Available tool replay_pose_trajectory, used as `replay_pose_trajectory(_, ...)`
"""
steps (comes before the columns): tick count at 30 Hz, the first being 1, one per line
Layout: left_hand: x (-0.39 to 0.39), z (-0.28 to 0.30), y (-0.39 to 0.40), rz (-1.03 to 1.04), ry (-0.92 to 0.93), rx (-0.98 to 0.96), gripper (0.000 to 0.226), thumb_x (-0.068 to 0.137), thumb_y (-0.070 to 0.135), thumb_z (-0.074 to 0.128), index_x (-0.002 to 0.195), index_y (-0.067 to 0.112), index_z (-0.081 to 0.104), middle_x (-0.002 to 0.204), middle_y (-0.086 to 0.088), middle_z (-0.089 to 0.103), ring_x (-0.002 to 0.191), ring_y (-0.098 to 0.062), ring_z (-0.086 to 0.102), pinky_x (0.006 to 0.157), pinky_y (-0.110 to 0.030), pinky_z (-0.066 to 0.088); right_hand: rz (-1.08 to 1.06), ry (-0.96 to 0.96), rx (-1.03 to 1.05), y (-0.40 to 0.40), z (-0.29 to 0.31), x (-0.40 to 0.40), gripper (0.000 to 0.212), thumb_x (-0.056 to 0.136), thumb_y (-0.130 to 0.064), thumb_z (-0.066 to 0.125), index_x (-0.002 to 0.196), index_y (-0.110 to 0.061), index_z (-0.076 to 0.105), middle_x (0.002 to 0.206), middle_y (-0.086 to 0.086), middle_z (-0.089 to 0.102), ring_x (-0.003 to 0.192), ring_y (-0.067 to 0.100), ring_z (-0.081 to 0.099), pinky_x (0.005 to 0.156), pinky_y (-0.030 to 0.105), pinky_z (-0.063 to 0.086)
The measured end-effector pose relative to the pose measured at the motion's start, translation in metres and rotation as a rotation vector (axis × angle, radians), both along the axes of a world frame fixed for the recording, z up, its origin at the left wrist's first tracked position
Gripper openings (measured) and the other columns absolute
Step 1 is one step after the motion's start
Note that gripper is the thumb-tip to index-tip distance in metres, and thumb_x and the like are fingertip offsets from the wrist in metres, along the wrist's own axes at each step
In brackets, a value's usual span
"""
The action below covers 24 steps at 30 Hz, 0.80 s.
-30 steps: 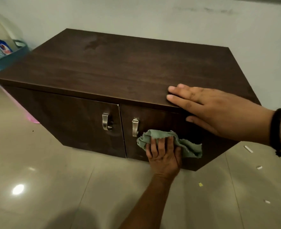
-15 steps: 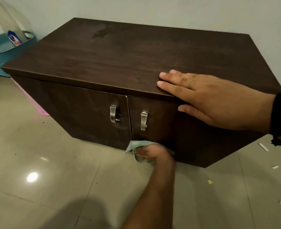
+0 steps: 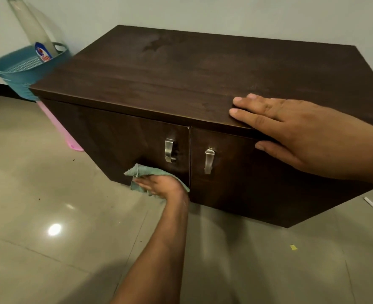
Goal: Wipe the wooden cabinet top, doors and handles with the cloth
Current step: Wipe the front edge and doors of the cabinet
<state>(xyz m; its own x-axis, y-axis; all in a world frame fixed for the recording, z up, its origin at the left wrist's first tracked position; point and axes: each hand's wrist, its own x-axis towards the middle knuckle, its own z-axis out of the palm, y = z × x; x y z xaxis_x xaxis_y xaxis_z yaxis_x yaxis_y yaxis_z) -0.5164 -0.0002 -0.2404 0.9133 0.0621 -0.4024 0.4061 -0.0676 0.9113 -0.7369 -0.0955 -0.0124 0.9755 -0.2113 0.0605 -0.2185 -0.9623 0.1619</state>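
A dark wooden cabinet [image 3: 181, 80] stands on a glossy tiled floor [image 3: 38, 216] against a pale wall [image 3: 203, 12]; its flat top is bare apart from a hand, and its front shows two doors side by side, the left door [image 3: 119, 145] and the right door [image 3: 247, 176], split by a narrow vertical gap. Each door carries a curved metal handle next to that gap: the left handle [image 3: 170, 150] and the right handle [image 3: 208, 161].

The person's left hand [image 3: 162, 187] presses a green cloth [image 3: 147, 173] against the lower corner of the left door, below the left handle and just beside the gap; the fingers are curled over the bunched cloth and grip it, with a frayed corner sticking up past the fingertips; the forearm reaches up from the bottom of the view.

The right hand [image 3: 301, 132] lies flat and open on the front edge of the cabinet top above the right door, fingers spread and pointing left, thumb hooked down over the edge; it holds nothing.

Left of the cabinet a teal plastic basket [image 3: 16, 71] holds a tilted clear bottle [image 3: 31, 27] with a blue label; a pink object [image 3: 58, 130] lies on the floor at the cabinet's left side; small scraps [image 3: 293, 247] dot the tiles on the right.
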Motion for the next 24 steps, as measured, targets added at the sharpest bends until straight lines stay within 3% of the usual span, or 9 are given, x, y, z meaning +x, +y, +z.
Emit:
replay_pose_trajectory(4,0.012,0.028,0.013,0.036,-0.027,-0.162,0.054,0.108,0.023,0.008,0.158,0.01,-0.011,0.168,0.001,-0.008,0.155,-0.02,-0.002,0.123,-0.034,0.0,-0.043,-0.051,-0.046,0.014,-0.003,0.018,0.064,0.102,-0.054,0.02,0.162,-0.031,0.011,0.168,-0.001,0.018,0.153,0.018,0.023,0.12,0.04,0.029)
replay_pose_trajectory(5,0.014,0.037,0.018,0.004,-0.083,-0.156,0.055,0.108,0.023,0.01,0.158,0.009,-0.008,0.168,-0.002,-0.005,0.155,-0.02,0.001,0.121,-0.033,0.0,-0.058,-0.079,-0.075,0.018,-0.004,0.025,0.062,0.105,-0.052,0.023,0.161,-0.029,0.014,0.167,0.001,0.022,0.151,0.021,0.027,0.118,0.041,0.031)
replay_pose_trajectory(7,0.028,0.049,0.02,0.047,-0.185,-0.12,0.052,0.109,0.031,0.018,0.158,0.012,0.017,0.16,-0.007,0.022,0.148,-0.025,0.02,0.116,-0.033,0.013,-0.098,-0.125,-0.116,0.028,-0.006,0.041,0.064,0.103,-0.05,0.032,0.16,-0.024,0.022,0.164,0.007,0.03,0.148,0.026,0.034,0.114,0.042,0.035)
replay_pose_trajectory(10,0.046,0.064,0.033,0.081,-0.485,0.016,0.04,0.104,0.021,0.032,0.14,0.005,0.041,0.142,-0.015,0.042,0.12,-0.035,0.044,0.094,-0.022,0.018,-0.142,-0.19,-0.155,0.042,-0.01,0.061,0.066,0.099,-0.048,0.046,0.156,-0.018,0.034,0.156,0.011,0.043,0.14,0.03,0.045,0.107,0.045,0.042)
replay_pose_trajectory(12,0.054,0.061,0.039,0.012,-0.59,0.074,0.033,0.102,0.017,0.038,0.127,-0.002,0.047,0.128,-0.021,0.049,0.112,-0.035,0.049,0.093,-0.015,0.018,-0.116,-0.24,-0.202,0.051,-0.016,0.073,0.063,0.097,-0.04,0.057,0.152,-0.013,0.042,0.152,0.013,0.049,0.134,0.032,0.051,0.101,0.046,0.046)
replay_pose_trajectory(15,0.053,0.065,0.049,-0.086,-0.697,0.042,0.033,0.104,0.022,0.042,0.128,-0.001,0.042,0.122,-0.014,0.049,0.108,-0.021,0.048,0.085,0.001,0.026,-0.051,-0.282,-0.274,0.061,-0.025,0.09,0.058,0.096,-0.024,0.063,0.149,-0.01,0.045,0.149,0.016,0.052,0.129,0.033,0.054,0.094,0.045,0.046)
replay_pose_trajectory(17,0.043,0.073,0.053,-0.135,-0.803,0.044,0.033,0.102,0.021,0.046,0.125,-0.003,0.042,0.118,-0.008,0.045,0.106,-0.017,0.044,0.086,-0.001,0.027,-0.037,-0.286,-0.291,0.064,-0.027,0.098,0.061,0.094,-0.024,0.064,0.15,-0.01,0.044,0.149,0.016,0.051,0.129,0.034,0.054,0.094,0.045,0.046)
replay_pose_trajectory(20,0.037,0.082,0.051,-0.188,-0.91,0.049,0.034,0.098,0.019,0.051,0.119,-0.005,0.042,0.117,-0.006,0.041,0.103,-0.012,0.038,0.09,-0.02,0.034,-0.051,-0.238,-0.305,0.065,-0.026,0.104,0.073,0.091,-0.034,0.069,0.154,-0.013,0.037,0.153,0.016,0.047,0.134,0.034,0.05,0.097,0.046,0.044)
replay_pose_trajectory(24,0.046,0.081,0.051,-0.104,-0.775,-0.015,0.058,0.091,0.034,0.065,0.123,-0.005,0.037,0.127,-0.021,0.039,0.114,-0.029,0.048,0.098,-0.027,0.046,-0.077,-0.223,-0.333,0.068,-0.027,0.109,0.073,0.093,-0.039,0.066,0.154,-0.014,0.035,0.154,0.016,0.045,0.135,0.034,0.049,0.096,0.045,0.044)
